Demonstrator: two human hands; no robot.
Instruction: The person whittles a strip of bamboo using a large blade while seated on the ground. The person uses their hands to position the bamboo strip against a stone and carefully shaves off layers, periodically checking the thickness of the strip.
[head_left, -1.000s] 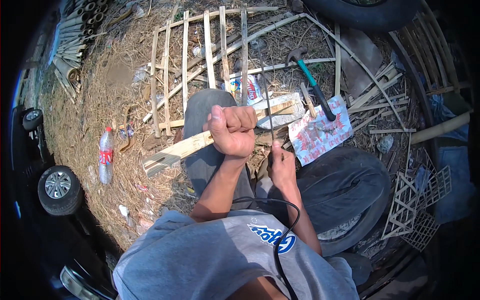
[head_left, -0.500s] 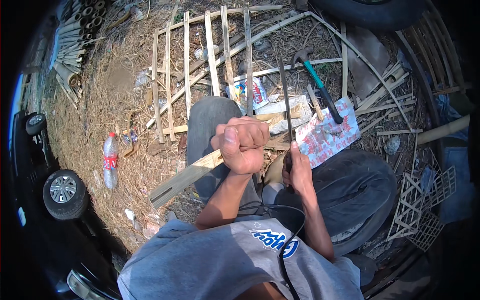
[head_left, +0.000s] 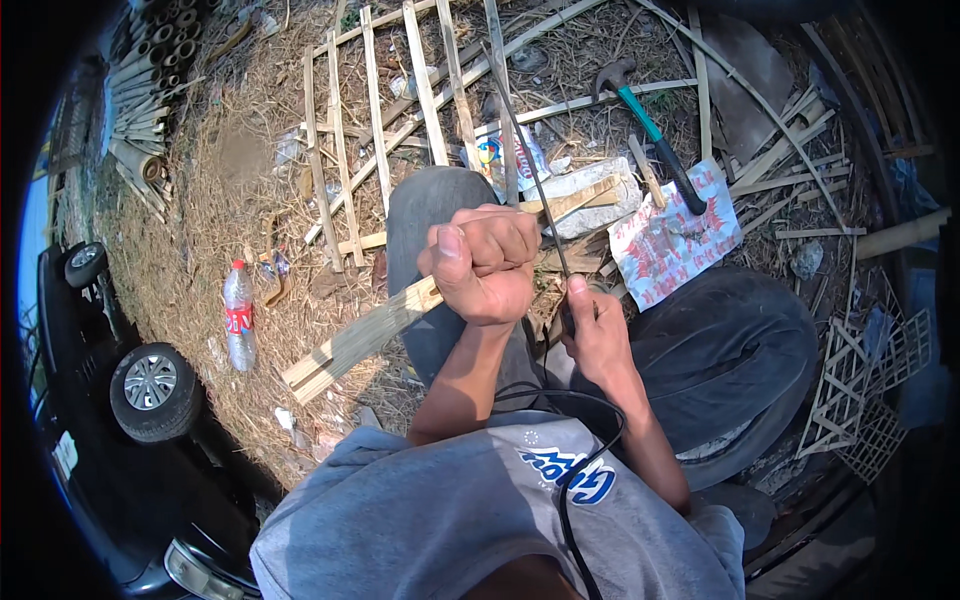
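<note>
My left hand point(head_left: 485, 265) is closed in a fist around a flat split-bamboo piece point(head_left: 350, 342), which sticks out toward the lower left with a groove near its outer end. Just right of it, my right hand point(head_left: 600, 335) grips a long-bladed knife point(head_left: 530, 160). Its thin dark blade rises up and leftward, seen almost edge-on, and its handle is hidden in my fingers. Beyond my hands, a pale wooden piece point(head_left: 580, 200) lies over a whitish stone block point(head_left: 610, 215); whether it joins what my left hand holds I cannot tell.
A claw hammer point(head_left: 655, 140) with a green and black handle rests partly on a red-printed white sheet point(head_left: 650, 275). A lattice of bamboo strips point(head_left: 415, 85) spreads ahead. A plastic bottle point(head_left: 240, 320) and a black car point(head_left: 90, 440) are at left; woven bamboo grids point(head_left: 840, 390) lie at right.
The knife's blade has swung leftward at its tip and now leans more. The bamboo piece has turned slightly in my left hand. My head view has shifted a little.
</note>
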